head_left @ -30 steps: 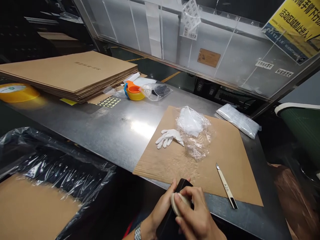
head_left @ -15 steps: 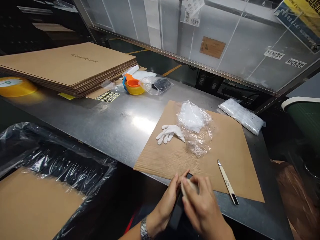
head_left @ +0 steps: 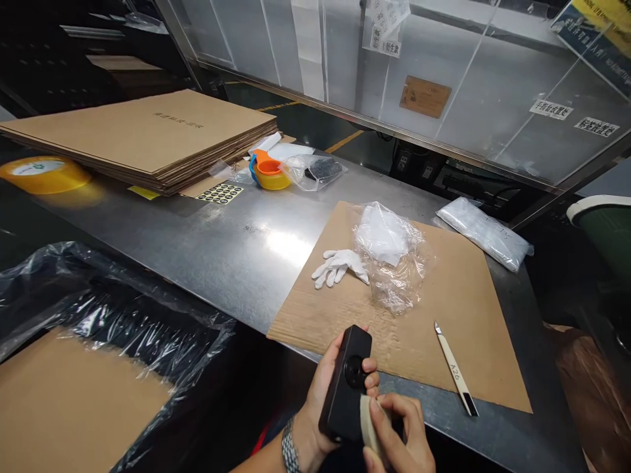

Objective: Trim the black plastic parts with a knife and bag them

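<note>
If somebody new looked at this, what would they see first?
Probably the black device in the left hand, low in the middle, with the right hand holding a pale pad at its side. Next, perhaps the white glove on the brown cardboard sheet beyond the hands. The bright orange-and-yellow object stands out too, farther back on the metal table, beside the cardboard stack.

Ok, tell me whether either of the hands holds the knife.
No, the knife lies untouched across the near edge of the cardboard sheet.
</note>
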A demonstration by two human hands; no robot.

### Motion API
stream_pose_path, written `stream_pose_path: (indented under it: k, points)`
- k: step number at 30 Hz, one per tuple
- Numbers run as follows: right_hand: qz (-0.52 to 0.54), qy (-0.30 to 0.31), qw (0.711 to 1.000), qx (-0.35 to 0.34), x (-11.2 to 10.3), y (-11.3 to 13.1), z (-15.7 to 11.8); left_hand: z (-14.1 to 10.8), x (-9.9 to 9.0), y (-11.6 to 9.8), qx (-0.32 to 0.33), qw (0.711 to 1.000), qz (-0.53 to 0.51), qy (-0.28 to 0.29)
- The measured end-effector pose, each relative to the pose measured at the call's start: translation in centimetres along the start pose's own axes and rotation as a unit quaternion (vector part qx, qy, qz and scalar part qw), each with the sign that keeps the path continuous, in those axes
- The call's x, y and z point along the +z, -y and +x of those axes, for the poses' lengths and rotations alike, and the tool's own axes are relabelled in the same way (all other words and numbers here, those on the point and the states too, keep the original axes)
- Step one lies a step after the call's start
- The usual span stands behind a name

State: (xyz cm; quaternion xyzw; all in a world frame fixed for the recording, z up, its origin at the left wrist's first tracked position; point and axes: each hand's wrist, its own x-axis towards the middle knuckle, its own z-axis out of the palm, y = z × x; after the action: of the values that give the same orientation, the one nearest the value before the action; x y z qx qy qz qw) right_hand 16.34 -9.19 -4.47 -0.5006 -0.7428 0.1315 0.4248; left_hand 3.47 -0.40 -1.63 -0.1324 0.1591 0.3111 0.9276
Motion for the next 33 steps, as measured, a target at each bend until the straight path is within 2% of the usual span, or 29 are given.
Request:
stream_pose_path:
  k: [3, 7, 9, 11, 13, 15, 17, 20, 23, 26, 31, 33]
  points:
    - [-0.025, -0.017, 1.000, 0.005, -1.0, -1.6, 0.9, -0.2, 0.9, 0.0, 0.081, 0.994, 0.033, -0.058]
    - [-0.127, -0.015, 0.991, 0.048, -2.3, -5.5, 3.1, -1.0, 1.7, 0.2, 0.213, 0.953, 0.170, -0.129]
    - [-0.175, -0.017, 0.983, 0.062, -2.6, -8.0, 4.2, -1.4, 1.6, 0.4, 0.220, 0.937, 0.231, -0.146]
    - [-0.199, -0.019, 0.977, 0.069, -2.6, -10.1, 5.2, -1.8, 1.3, 0.6, 0.200, 0.931, 0.259, -0.161]
    - [-0.207, -0.022, 0.975, 0.075, -2.4, -10.9, 6.0, -2.1, 1.1, 0.7, 0.194, 0.929, 0.268, -0.168]
    - [-0.207, -0.028, 0.975, 0.073, -2.2, -10.0, 6.4, -2.4, 0.9, 0.7, 0.198, 0.921, 0.291, -0.168]
    - [-0.159, -0.014, 0.984, 0.081, -2.4, -7.6, 6.7, -2.7, 0.9, 0.7, 0.197, 0.905, 0.342, -0.158]
    - [0.037, 0.056, 0.992, 0.103, -3.1, -3.1, 7.2, -3.0, 0.9, 0.7, 0.183, 0.875, 0.435, -0.110]
    - [0.177, 0.128, 0.970, 0.109, -3.9, -0.3, 8.0, -3.2, 1.0, 0.6, 0.150, 0.865, 0.478, -0.045]
    - [0.222, 0.149, 0.955, 0.127, -4.3, 0.3, 8.5, -3.5, 0.9, 0.8, 0.127, 0.865, 0.485, -0.009]
    - [0.233, 0.164, 0.951, 0.118, -4.6, 0.0, 8.5, -3.9, 0.2, 1.2, 0.045, 0.894, 0.445, -0.019]
    - [0.231, 0.167, 0.952, 0.112, -4.6, 0.0, 8.4, -3.9, -0.2, 1.2, 0.037, 0.896, 0.442, -0.018]
